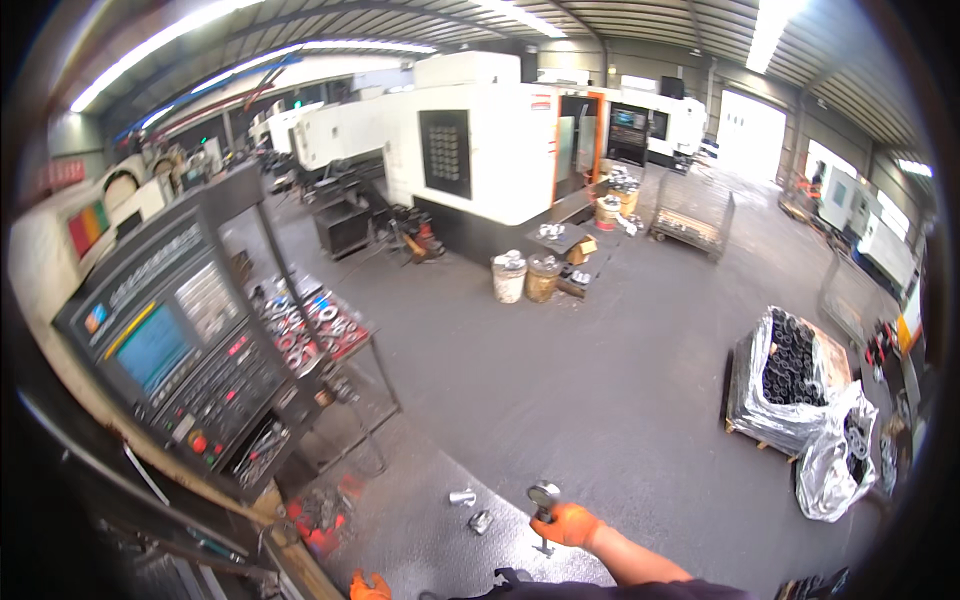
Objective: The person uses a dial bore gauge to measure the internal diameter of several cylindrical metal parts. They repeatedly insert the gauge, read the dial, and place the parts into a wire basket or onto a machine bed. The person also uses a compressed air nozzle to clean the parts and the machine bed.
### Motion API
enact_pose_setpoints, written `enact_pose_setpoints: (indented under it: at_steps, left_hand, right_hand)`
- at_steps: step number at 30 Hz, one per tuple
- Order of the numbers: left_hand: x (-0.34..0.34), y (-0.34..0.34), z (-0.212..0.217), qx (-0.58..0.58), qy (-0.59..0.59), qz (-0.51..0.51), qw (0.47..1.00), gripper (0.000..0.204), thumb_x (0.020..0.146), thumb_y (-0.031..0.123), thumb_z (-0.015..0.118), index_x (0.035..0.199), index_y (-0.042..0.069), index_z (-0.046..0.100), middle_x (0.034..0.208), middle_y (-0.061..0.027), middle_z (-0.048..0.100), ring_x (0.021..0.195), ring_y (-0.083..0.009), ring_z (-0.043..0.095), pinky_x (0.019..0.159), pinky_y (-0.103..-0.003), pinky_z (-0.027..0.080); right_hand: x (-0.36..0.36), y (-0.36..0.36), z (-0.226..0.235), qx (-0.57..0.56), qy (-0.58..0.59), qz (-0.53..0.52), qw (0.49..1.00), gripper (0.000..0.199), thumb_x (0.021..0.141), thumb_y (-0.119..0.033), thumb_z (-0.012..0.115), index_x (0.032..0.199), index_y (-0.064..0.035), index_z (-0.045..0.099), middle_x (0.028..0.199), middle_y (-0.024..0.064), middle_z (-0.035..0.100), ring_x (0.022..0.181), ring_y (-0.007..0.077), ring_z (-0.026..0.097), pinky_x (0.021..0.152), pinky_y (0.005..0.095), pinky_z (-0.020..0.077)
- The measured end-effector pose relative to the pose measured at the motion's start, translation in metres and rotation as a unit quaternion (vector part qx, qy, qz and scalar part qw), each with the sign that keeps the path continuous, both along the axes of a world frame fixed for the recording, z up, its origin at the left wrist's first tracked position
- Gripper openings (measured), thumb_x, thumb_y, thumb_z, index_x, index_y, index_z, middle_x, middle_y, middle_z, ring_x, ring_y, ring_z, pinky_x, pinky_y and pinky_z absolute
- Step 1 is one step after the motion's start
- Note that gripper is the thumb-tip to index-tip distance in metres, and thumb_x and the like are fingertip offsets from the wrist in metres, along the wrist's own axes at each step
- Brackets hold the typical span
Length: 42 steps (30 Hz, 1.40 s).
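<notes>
Grey workshop floor (560,390) is recorded across most of the view, under a ribbed metal roof with strip lights. One landmark is adopted for all positions: the machine control panel (175,350), a dark slanted console with a blue screen and rows of keys, seen at the left edge.

Just right of the control panel, a low metal table (375,345) loaded with shiny ring-shaped parts (305,330) is noted. Below the panel, at the bottom edge, the left hand (368,586) is seen in an orange glove; only its top shows, so how far it is closed and whether anything is held cannot be told. Right of and below the panel, two small metal cylinders (470,508) are observed lying on the floor, near each other.

Further right of them, the right hand (566,524), also orange-gloved, is recorded closed around the shaft of a metal tool (543,497) with a round head; the head stands above the fist and the lower end protrudes beneath it.

Far behind the panel, a large white machine enclosure (480,150) is noted, with two pale buckets (525,277) before it. At the far right, black parts wrapped in clear plastic on a pallet (785,385) are logged.
</notes>
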<state>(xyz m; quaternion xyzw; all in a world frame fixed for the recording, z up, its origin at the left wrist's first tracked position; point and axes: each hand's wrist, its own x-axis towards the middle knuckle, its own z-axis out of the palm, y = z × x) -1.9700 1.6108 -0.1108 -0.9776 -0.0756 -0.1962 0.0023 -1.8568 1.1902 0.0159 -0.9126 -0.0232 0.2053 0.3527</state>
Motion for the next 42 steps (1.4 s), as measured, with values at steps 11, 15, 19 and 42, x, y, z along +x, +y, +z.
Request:
enact_pose_setpoints:
  at_steps: [11,15,19,42]
  left_hand:
    - [0.149,-0.082,-0.101,-0.119,0.537,-0.078,0.832,0.045,0.103,0.036,0.038,0.127,0.008,0.065,0.127,-0.0161,0.063,0.115,-0.0302,0.061,0.100,-0.043,0.048]
    - [0.175,-0.088,-0.136,-0.115,0.611,-0.051,0.782,0.048,0.102,0.037,0.041,0.132,0.007,0.062,0.136,-0.0179,0.061,0.125,-0.0323,0.059,0.106,-0.044,0.046]
    - [0.255,-0.144,-0.130,-0.196,0.616,0.023,0.762,0.052,0.098,0.039,0.049,0.136,0.005,0.059,0.141,-0.0193,0.057,0.130,-0.0341,0.055,0.109,-0.043,0.043]
    - [0.633,-0.546,-0.385,-0.092,0.579,-0.085,0.806,0.048,0.094,0.039,0.050,0.133,0.014,0.064,0.145,-0.0105,0.056,0.134,-0.0304,0.053,0.111,-0.044,0.041]
  right_hand:
    - [-0.016,-0.179,0.025,-0.003,0.009,-0.376,0.927,0.043,0.084,-0.045,0.064,0.089,-0.0035,0.074,0.080,0.0154,0.074,0.084,0.0299,0.073,0.078,0.0362,0.0553]
    - [0.049,-0.225,0.011,0.030,-0.014,-0.417,0.908,0.032,0.087,-0.033,0.065,0.084,-0.0021,0.074,0.076,0.0095,0.074,0.075,0.0197,0.072,0.071,0.0318,0.0557]
    - [0.107,-0.268,0.049,0.146,-0.137,-0.425,0.883,0.023,0.089,-0.020,0.064,0.082,0.0010,0.071,0.073,0.0080,0.071,0.066,0.0161,0.069,0.062,0.0303,0.0558]
    - [0.431,-0.783,-0.177,0.355,-0.294,-0.531,0.711,0.021,0.094,-0.026,0.057,0.093,-0.0044,0.056,0.073,0.0124,0.063,0.043,0.0167,0.052,0.040,0.0286,0.0438]
